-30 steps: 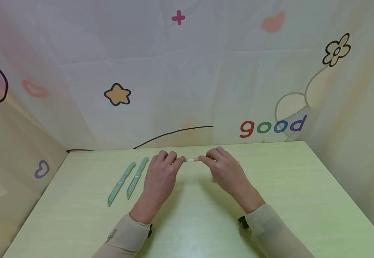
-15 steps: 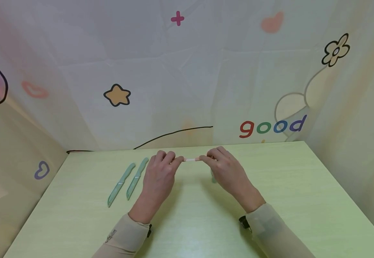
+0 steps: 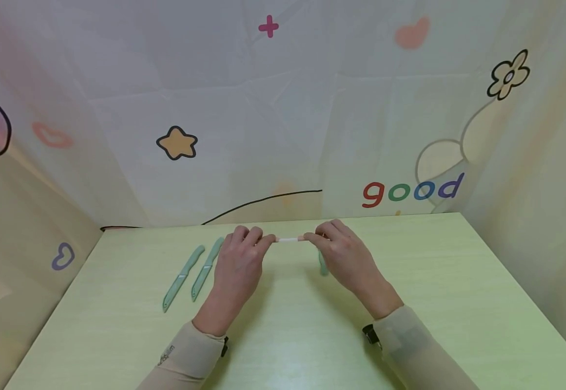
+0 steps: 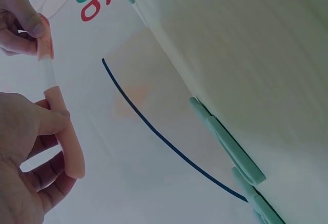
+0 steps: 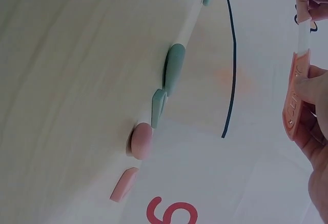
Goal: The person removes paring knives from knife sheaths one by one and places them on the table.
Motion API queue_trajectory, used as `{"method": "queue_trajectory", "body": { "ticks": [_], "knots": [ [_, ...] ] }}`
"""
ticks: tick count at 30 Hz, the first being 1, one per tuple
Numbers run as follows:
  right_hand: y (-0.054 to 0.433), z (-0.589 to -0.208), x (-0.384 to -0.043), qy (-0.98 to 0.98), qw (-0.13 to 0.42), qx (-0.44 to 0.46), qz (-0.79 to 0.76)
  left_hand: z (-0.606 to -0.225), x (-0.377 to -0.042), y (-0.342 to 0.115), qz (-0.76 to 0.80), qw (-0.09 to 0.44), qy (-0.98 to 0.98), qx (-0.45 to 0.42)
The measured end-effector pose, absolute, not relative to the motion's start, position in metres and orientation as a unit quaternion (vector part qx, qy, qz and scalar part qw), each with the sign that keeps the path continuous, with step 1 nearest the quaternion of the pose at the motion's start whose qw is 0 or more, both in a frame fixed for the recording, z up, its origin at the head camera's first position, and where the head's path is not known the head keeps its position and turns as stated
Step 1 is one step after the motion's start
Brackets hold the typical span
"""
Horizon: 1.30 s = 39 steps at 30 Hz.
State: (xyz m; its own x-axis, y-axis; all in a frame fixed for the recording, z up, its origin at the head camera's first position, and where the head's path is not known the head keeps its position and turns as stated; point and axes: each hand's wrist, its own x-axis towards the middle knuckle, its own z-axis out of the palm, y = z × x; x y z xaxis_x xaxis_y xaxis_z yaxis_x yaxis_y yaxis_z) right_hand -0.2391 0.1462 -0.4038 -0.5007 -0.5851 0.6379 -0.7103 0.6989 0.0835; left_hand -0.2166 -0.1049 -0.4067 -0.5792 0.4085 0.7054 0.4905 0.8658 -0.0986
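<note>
My left hand (image 3: 240, 262) pinches the pink handle (image 4: 67, 137) of a small knife above the far part of the table. The knife's pink sheath (image 5: 294, 101), with raised lettering, is gripped by my right hand (image 3: 348, 260). Between the two hands a stretch of white blade (image 3: 288, 239) shows, bridging handle and sheath, held roughly level. The fingers cover part of both pink pieces in the head view.
Two sheathed green knives (image 3: 183, 278) lie slanted to the left of my left hand. Another green piece (image 3: 323, 264) is partly hidden by my right hand. Rounded pink pieces (image 5: 142, 141) lie on the table (image 3: 458, 303). A printed curtain (image 3: 214, 70) stands behind.
The hands have moved slightly apart, the left hand to the left and the right hand a little to the right. More white blade shows between handle and sheath.
</note>
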Motion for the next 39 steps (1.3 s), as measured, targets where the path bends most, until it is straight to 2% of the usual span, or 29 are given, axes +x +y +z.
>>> {"method": "queue_trajectory", "body": {
  "ticks": [20,39],
  "knots": [
    [0.151,-0.403,-0.241,-0.864,0.328,0.363,0.117,-0.405,-0.218,-0.111,-0.057,0.384,-0.89,-0.241],
    [0.156,-0.401,-0.242,-0.867,0.317,0.316,0.22,-0.408,-0.222,-0.114,-0.098,0.4,-0.884,-0.221]
  ]
}}
